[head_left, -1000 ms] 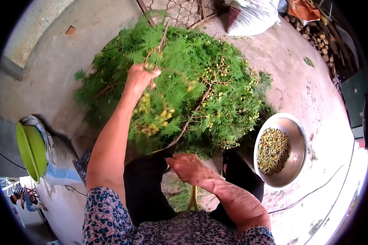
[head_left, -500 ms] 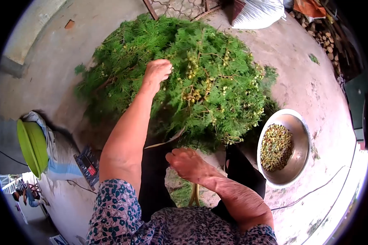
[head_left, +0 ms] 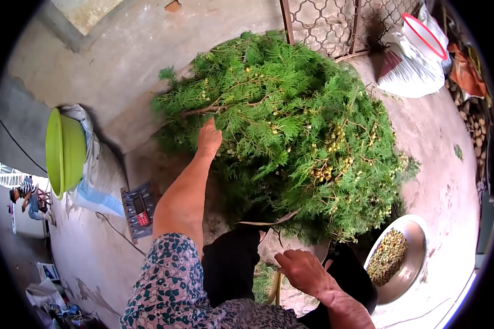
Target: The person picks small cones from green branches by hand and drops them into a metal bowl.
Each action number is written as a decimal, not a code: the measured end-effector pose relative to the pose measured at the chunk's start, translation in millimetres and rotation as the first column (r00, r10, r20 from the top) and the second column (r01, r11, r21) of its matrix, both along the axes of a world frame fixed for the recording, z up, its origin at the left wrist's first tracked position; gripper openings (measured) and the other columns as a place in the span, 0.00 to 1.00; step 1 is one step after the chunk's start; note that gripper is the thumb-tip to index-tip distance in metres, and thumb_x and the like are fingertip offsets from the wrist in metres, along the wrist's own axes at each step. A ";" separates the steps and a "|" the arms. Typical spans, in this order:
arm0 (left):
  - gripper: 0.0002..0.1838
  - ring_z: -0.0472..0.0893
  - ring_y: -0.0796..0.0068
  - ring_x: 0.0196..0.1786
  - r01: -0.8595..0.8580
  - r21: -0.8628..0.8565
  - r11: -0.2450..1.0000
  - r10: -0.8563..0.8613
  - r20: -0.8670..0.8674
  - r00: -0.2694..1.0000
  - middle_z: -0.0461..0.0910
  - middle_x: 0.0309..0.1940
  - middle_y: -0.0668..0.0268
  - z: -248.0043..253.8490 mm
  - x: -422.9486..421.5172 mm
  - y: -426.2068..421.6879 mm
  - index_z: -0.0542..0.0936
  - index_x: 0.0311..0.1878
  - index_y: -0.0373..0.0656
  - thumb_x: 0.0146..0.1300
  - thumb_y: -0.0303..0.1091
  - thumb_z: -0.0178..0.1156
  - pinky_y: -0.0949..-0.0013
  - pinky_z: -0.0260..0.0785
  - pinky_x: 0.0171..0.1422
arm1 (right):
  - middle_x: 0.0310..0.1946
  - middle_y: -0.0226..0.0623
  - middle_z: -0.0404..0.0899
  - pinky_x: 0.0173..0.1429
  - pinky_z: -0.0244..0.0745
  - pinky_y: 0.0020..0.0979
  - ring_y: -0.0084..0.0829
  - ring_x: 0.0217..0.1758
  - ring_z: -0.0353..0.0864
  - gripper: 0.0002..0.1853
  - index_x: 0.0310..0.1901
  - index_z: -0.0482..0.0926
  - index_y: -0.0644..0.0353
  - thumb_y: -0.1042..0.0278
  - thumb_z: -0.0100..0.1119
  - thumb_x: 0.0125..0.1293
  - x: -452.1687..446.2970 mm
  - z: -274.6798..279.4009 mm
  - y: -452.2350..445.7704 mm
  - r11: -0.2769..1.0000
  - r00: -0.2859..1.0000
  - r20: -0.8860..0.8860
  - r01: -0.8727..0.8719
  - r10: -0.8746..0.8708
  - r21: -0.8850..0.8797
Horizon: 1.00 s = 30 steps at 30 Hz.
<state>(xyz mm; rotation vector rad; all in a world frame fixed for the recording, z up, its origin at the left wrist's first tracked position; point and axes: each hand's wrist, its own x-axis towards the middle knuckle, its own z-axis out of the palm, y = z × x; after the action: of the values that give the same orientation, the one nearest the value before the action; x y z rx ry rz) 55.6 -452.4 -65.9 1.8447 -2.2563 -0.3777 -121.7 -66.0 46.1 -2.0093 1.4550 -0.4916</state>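
A big heap of green conifer branches [head_left: 291,126] with scale-like leaves and clusters of small yellowish cones [head_left: 324,172] lies on the floor before me. My left hand [head_left: 209,141] reaches to the heap's left side, its partly hidden fingers curled at a brown branch [head_left: 203,109]. Near my knees is my right hand [head_left: 306,272], its fingers bent together; anything inside them is hidden. At the right, a metal bowl [head_left: 417,268] holds many small greenish-brown cones [head_left: 387,257].
A lime-green basin [head_left: 66,151] rests on pale sacks [head_left: 96,181] at left, near a dark crate [head_left: 137,211]. A white sack [head_left: 411,71], a red-rimmed container [head_left: 425,35] and stacked firewood [head_left: 475,123] stand at back right. Another person [head_left: 30,197] is far left.
My view has turned left, so the heap and bowl appear further right and lower. My left hand has shifted to the heap's left side; my right hand stays closed near my knees.
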 end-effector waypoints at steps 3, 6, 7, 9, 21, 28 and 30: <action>0.26 0.71 0.51 0.53 0.058 -0.080 0.995 -0.060 -0.020 0.998 0.70 0.53 0.56 16.4 -19.9 -12.9 0.61 0.62 0.43 0.59 0.27 0.49 0.55 0.68 0.51 | 0.23 0.36 0.70 0.31 0.71 0.36 0.38 0.28 0.75 0.09 0.30 0.70 0.60 0.69 0.59 0.50 -1.0 -2.1 -3.3 0.999 1.000 0.019 -0.002 0.001 0.047; 0.29 0.61 0.57 0.63 0.214 -0.086 0.973 -0.200 0.146 0.969 0.62 0.61 0.61 27.8 -55.0 -20.0 0.59 0.63 0.45 0.55 0.24 0.48 0.53 0.56 0.63 | 0.23 0.35 0.70 0.31 0.71 0.35 0.36 0.27 0.75 0.10 0.33 0.71 0.60 0.68 0.60 0.50 1.5 -9.9 -4.7 0.998 1.000 0.008 -0.020 0.020 0.060; 0.29 0.61 0.57 0.63 0.212 -0.085 0.974 -0.200 0.134 0.971 0.62 0.61 0.61 20.8 -62.2 -22.0 0.59 0.63 0.45 0.55 0.24 0.48 0.53 0.56 0.63 | 0.23 0.35 0.70 0.31 0.71 0.35 0.36 0.27 0.75 0.10 0.34 0.71 0.60 0.68 0.59 0.50 2.4 -12.4 -3.4 0.997 1.000 0.017 -0.026 0.025 0.068; 0.29 0.60 0.60 0.63 0.211 -0.176 0.962 -0.163 0.252 0.954 0.64 0.59 0.65 8.4 -71.2 -24.1 0.61 0.61 0.44 0.53 0.24 0.50 0.51 0.48 0.68 | 0.25 0.38 0.72 0.33 0.71 0.35 0.38 0.30 0.75 0.16 0.41 0.73 0.64 0.68 0.60 0.50 4.1 -15.6 -0.7 0.991 0.998 -0.006 -0.057 0.058 0.121; 0.35 0.65 0.59 0.57 0.222 0.028 0.975 -0.222 0.235 0.946 0.70 0.51 0.63 37.1 -62.1 5.1 0.62 0.62 0.51 0.47 0.27 0.58 0.46 0.42 0.68 | 0.27 0.37 0.73 0.35 0.70 0.34 0.38 0.31 0.75 0.15 0.41 0.73 0.62 0.67 0.57 0.53 10.8 -12.6 -5.1 0.988 0.996 -0.029 -0.079 0.084 0.135; 0.17 0.68 0.64 0.46 0.427 -0.263 0.865 -0.331 0.341 0.880 0.71 0.35 0.67 40.9 -48.2 32.4 0.81 0.29 0.46 0.35 0.43 0.69 0.59 0.54 0.54 | 0.27 0.39 0.73 0.34 0.70 0.37 0.42 0.32 0.75 0.12 0.38 0.72 0.62 0.67 0.56 0.53 9.6 -17.0 -5.0 0.988 0.994 -0.081 -0.059 0.071 0.145; 0.18 0.70 0.65 0.44 0.397 -0.347 0.850 -0.310 0.280 0.908 0.71 0.35 0.68 43.8 -41.7 37.6 0.80 0.28 0.44 0.34 0.45 0.70 0.59 0.56 0.54 | 0.26 0.39 0.73 0.35 0.70 0.39 0.43 0.32 0.75 0.09 0.35 0.71 0.61 0.67 0.56 0.53 9.7 -14.0 -5.7 0.995 0.998 -0.066 -0.013 0.020 0.102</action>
<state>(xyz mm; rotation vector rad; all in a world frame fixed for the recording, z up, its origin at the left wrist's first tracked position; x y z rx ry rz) 13.9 -414.8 -22.1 1.3138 -2.5819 0.2364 -112.0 -71.7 32.1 -1.9727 1.4720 -0.3402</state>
